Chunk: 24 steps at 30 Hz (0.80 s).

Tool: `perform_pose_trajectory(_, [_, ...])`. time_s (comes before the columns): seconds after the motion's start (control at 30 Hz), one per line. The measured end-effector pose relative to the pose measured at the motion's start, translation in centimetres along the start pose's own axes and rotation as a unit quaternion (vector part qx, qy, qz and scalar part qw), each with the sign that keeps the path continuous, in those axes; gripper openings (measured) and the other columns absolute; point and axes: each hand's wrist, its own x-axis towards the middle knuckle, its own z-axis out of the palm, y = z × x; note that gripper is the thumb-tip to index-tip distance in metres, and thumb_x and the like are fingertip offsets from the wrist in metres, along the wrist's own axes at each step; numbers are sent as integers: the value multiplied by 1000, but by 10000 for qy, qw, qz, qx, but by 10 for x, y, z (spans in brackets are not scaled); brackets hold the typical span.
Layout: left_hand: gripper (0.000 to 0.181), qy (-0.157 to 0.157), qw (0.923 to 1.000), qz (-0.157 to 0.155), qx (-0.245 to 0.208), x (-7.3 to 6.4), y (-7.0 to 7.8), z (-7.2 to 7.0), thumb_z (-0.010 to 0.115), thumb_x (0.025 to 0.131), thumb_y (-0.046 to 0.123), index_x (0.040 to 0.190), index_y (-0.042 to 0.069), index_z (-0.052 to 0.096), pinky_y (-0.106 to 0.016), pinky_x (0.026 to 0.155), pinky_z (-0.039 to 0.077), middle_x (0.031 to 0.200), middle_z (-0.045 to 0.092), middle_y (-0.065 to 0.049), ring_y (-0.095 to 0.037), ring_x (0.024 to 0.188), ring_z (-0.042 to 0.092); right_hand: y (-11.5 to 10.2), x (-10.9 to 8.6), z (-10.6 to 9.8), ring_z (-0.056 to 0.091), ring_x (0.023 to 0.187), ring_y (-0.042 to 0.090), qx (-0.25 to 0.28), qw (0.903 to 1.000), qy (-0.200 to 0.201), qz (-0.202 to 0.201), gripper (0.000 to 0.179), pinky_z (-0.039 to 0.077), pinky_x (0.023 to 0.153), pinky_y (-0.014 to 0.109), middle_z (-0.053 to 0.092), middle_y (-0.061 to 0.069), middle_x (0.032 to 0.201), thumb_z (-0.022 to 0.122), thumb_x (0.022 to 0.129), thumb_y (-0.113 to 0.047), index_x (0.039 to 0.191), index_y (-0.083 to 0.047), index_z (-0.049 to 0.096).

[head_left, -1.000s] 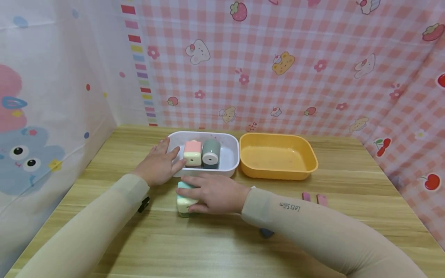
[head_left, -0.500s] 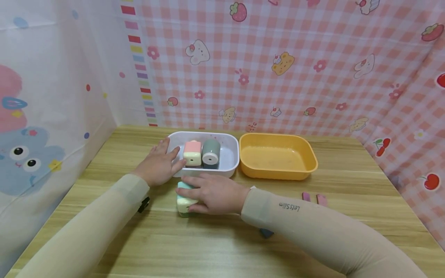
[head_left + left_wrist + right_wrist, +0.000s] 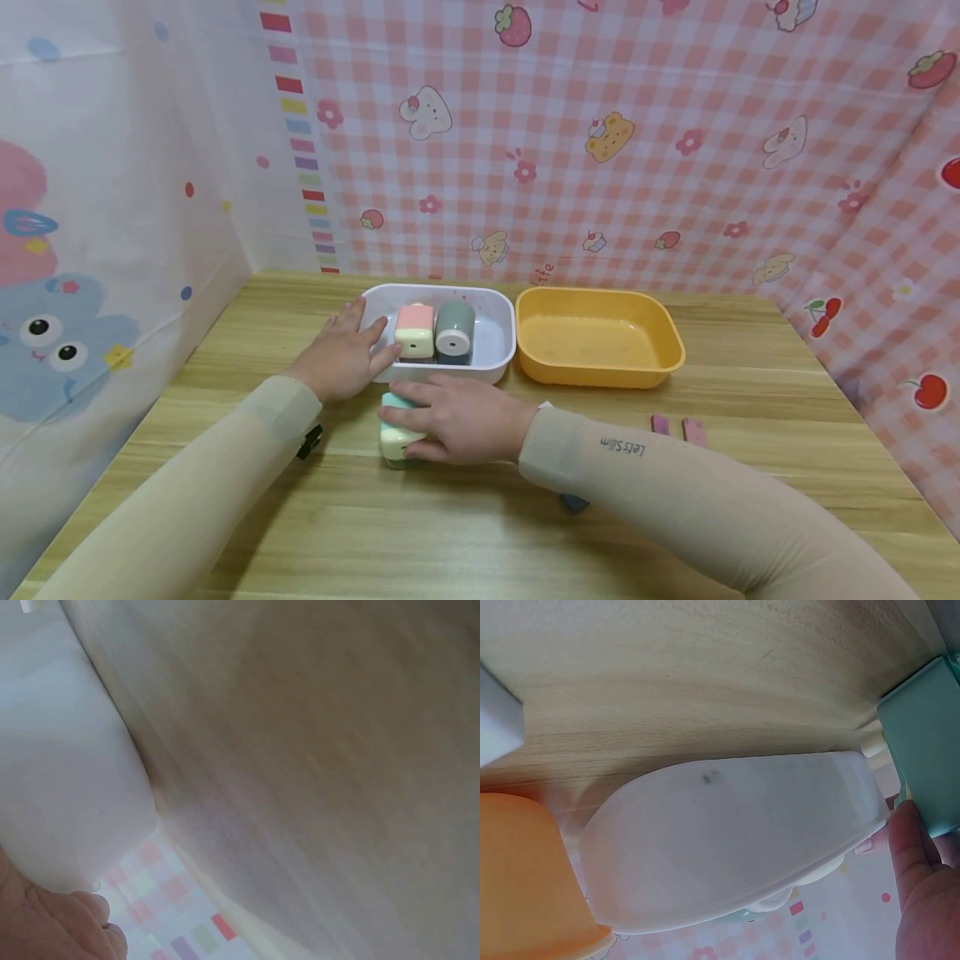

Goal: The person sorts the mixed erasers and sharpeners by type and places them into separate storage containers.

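My left hand rests over the left end of a white plastic bin, fingers spread. Its thumb and forefinger reach inside, beside a pink and cream pencil sharpener. A grey-green pencil sharpener lies next to the pink one. In front of the bin, my right hand holds a mint and cream pencil sharpener on the table, fingers over its top and thumb at its front. The right wrist view shows the green side of that sharpener; in the left wrist view, the left hand touches the bin's corner.
A yellow bin stands against the white bin's right side. Two small pink blocks lie on the wooden table beyond the right forearm. A dark blue piece shows under that forearm. Patterned cloth hangs behind.
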Motion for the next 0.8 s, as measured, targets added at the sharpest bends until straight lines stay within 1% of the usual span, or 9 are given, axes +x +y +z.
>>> perform_pose_trajectory(0.43, [83,-6,10000,3,18,1,-2,1,25,110,64,165,2,30,-66,131,7,175,-2,-29,-51,162,1,-1,0,0,60,136,28,1,10000,-86,36,58,47,118,39,53,11,160,53,108,-53,157,-22,52])
perform_pose_trajectory(0.8, [85,6,10000,28,28,1,-2,1,23,109,65,165,2,30,-65,131,6,175,-1,-29,-50,162,0,-2,0,2,61,134,26,-128,9999,50,-47,57,47,117,36,53,11,160,53,108,-51,156,-22,53])
